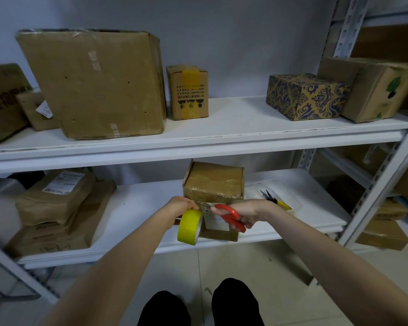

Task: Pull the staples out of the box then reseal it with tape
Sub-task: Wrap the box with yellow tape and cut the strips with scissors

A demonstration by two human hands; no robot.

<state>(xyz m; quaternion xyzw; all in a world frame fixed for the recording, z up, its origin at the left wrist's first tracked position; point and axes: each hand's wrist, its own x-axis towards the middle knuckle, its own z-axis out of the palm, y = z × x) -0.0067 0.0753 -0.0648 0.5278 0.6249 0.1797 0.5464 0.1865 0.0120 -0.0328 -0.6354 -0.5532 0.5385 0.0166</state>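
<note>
— Knees in dark trousers sit lowest in my view, over the floor tiles, with both my forearms reaching out above them.
— And your hands?
— My left hand grips the yellow tape roll, which hangs on edge just in front of the box. My right hand is curled through the red handles of the scissors. Their blades point left toward the roll, too blurred for me to say whether they are parted.
— Where is the box?
— The box stands on the lower shelf, at its front edge, roughly midway along. Glossy clear tape covers its top, and a white label shows on its front face, behind the scissors.
— Anything beside it?
— Yellow-handled pliers lie on the shelf just right of the box, behind my right wrist. Flat brown parcels are stacked at the shelf's left end. On the upper shelf stand more cartons, among them a large carton and a blue-patterned carton.
</note>
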